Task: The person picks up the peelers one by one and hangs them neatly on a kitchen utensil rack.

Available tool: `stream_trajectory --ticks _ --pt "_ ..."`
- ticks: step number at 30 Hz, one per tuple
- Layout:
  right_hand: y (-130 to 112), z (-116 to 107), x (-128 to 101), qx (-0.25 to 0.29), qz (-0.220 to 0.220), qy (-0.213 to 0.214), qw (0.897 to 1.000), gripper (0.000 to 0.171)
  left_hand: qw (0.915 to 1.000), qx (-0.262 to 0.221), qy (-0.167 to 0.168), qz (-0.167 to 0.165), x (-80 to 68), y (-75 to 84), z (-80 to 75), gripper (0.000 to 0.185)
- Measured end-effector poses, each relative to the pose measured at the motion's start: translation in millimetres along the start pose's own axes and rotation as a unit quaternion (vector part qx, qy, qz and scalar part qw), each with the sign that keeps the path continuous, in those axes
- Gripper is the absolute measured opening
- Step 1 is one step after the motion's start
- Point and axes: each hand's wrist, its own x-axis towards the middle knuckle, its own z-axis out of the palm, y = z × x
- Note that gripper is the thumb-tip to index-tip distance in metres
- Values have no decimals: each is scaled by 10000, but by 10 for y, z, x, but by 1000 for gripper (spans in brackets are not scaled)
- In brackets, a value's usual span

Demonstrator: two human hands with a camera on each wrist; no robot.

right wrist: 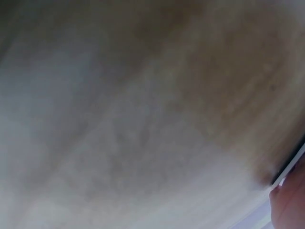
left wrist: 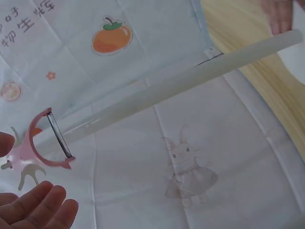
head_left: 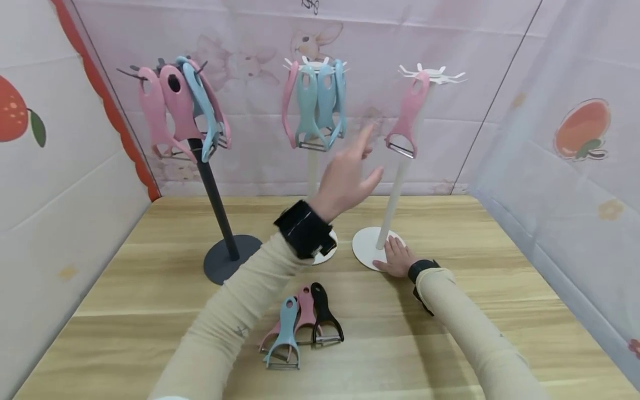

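My left hand (head_left: 350,172) is raised in the air with fingers spread, holding nothing, just left of a pink peeler (head_left: 407,119) that hangs alone from the right white stand (head_left: 395,200). The left wrist view shows that pink peeler (left wrist: 45,143) with its blade beside my fingertips (left wrist: 43,207), apart from them. My right hand (head_left: 397,256) lies flat on the round base (head_left: 367,247) of that stand. Three peelers lie on the table near me: a blue one (head_left: 286,333), a pink one (head_left: 305,314) and a black one (head_left: 324,314).
A dark grey stand (head_left: 220,211) at the left carries several pink and blue peelers (head_left: 182,108). A middle white stand (head_left: 312,166) holds several more (head_left: 315,105). Soft printed walls close in the wooden table (head_left: 500,261) on three sides. The right wrist view is a blur of table surface.
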Motion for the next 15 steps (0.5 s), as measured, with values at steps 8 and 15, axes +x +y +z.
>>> stream_trajectory --ticks 8,15 --pt "30 -27 -27 202 -81 -62 9997 84 9928 18 -1097 -484 -750 -301 -177 48" --pt "26 -17 1 119 -232 -14 9997 90 9473 848 -2807 -1287 -1471 -491 -176 32"
